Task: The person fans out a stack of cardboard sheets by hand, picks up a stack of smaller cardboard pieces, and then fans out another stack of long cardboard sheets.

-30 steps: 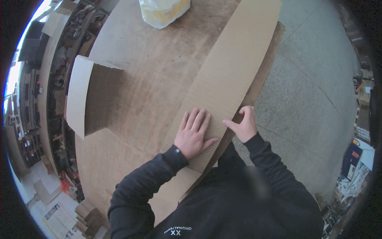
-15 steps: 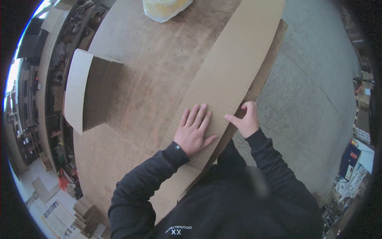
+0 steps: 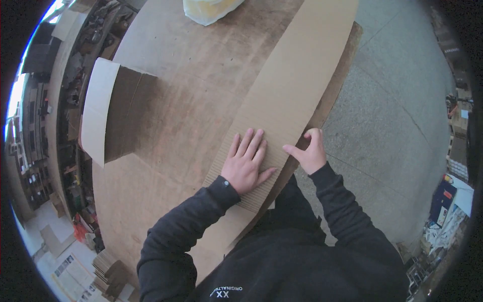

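A long strip of brown corrugated cardboard (image 3: 292, 75) lies along the right edge of the wooden table (image 3: 191, 100). My left hand (image 3: 246, 166) rests flat on its ribbed part, fingers spread. At the table's edge, my right hand (image 3: 310, 151) touches the strip's right side, its thumb and index finger curved with a gap between them. Nothing can be made out between those fingers. The thumb tip lies at the cardboard's edge.
A folded cardboard piece (image 3: 121, 110) stands on the table's left side. A whitish, plastic-wrapped item with yellow inside (image 3: 211, 10) sits at the far edge. Cluttered shelves (image 3: 70, 110) line the left; concrete floor (image 3: 382, 116) lies to the right.
Both hands hold nearly the same positions. The view has shifted slightly, and more of my dark-clothed leg shows below the table edge.
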